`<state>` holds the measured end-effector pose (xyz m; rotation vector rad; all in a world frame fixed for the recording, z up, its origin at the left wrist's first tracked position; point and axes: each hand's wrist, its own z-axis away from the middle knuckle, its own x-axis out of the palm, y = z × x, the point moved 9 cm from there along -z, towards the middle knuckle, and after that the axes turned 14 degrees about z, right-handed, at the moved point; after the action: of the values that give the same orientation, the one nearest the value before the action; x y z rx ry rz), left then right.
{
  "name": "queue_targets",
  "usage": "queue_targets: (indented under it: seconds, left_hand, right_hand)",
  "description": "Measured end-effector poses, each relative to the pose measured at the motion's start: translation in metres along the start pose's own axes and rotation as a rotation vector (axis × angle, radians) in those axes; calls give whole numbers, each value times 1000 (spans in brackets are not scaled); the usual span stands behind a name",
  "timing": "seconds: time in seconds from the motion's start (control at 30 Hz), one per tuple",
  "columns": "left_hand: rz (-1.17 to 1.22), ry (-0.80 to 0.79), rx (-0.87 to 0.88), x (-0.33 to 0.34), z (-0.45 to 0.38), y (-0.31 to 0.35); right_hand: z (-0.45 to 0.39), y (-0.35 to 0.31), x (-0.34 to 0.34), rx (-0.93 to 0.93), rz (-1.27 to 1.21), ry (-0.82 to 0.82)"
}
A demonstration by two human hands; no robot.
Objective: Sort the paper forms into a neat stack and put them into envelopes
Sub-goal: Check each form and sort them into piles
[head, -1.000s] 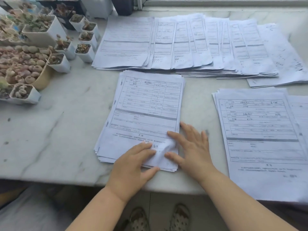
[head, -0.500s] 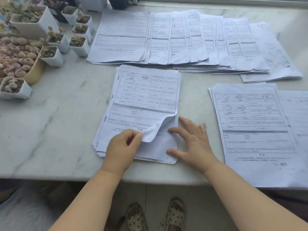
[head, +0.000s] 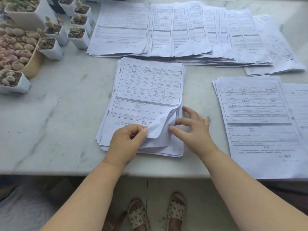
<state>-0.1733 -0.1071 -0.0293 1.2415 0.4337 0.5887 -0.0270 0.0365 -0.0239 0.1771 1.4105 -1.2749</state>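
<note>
Paper forms (head: 146, 90), stacked centre on worktop (head: 58, 114); top sheet corner (head: 160, 129) pinched in left hand (head: 128, 140) grip; right hand (head: 195, 130) grip wide, fingertips on stack.

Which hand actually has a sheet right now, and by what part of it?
The left hand pinches the top sheet of the middle stack by its lifted near right corner. The right hand holds nothing; its fingertips touch the paper under that curl.

Printed text on the white paper forms (head: 146, 90) is illegible; right-hand form pile (head: 298, 110) cut by frame's right edge.
</note>
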Motion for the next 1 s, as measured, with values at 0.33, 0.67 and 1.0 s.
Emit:
queue_targets:
  seconds: [0.33, 0.67, 1.0]
  left_hand:
    - [-414, -194, 283, 13, 16, 1]
    - [-519, -210, 369, 21, 27, 1]
    - [-609, -73, 540, 32, 35, 16]
  right_hand:
    - [18, 9, 5, 209, 147, -42]
    - [17, 13, 6, 215, 158, -103]
    - [16, 13, 3, 233, 100, -171]
